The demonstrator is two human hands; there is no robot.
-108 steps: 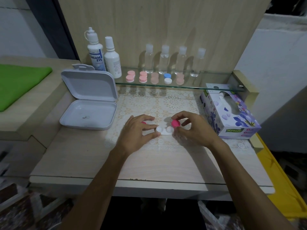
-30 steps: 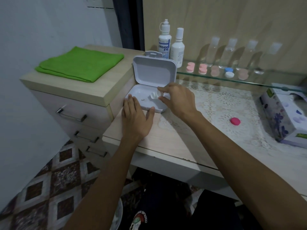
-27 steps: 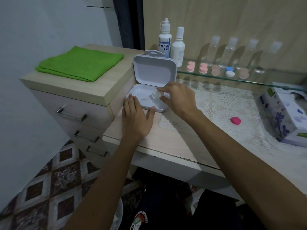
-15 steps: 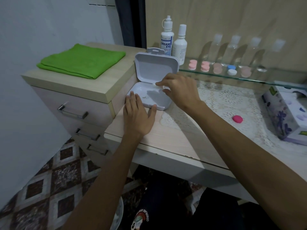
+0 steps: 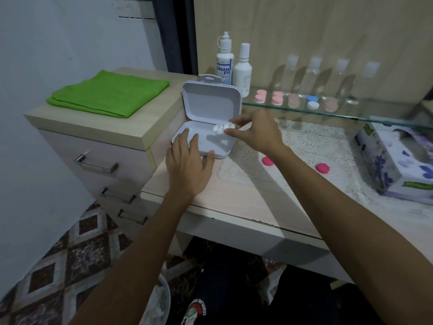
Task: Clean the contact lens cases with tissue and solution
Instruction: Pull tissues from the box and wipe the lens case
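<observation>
Pale desk top (image 5: 210, 195) beside a raised drawer unit. Right hand (image 5: 260, 132) pinching the white lens case (image 5: 222, 127) just above the open white box (image 5: 206, 146) — left hand (image 5: 187, 165) flat, fingers straight, steadying its front rim. Probably mid-emptying; next, tissue box (image 5: 396, 163) far right. Upright lid close behind — free room rightward, past two pink caps (image 5: 322, 167).

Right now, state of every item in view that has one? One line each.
white box: lid open, upright.
white lens case: caps off, pinched above the box by right hand.
left hand: flat, fingers on the box's front rim.
two pink caps: off, lying on the lace mat.
solution bottles: capped, upright.
tissue box: open on top.
green cloth: folded.
</observation>
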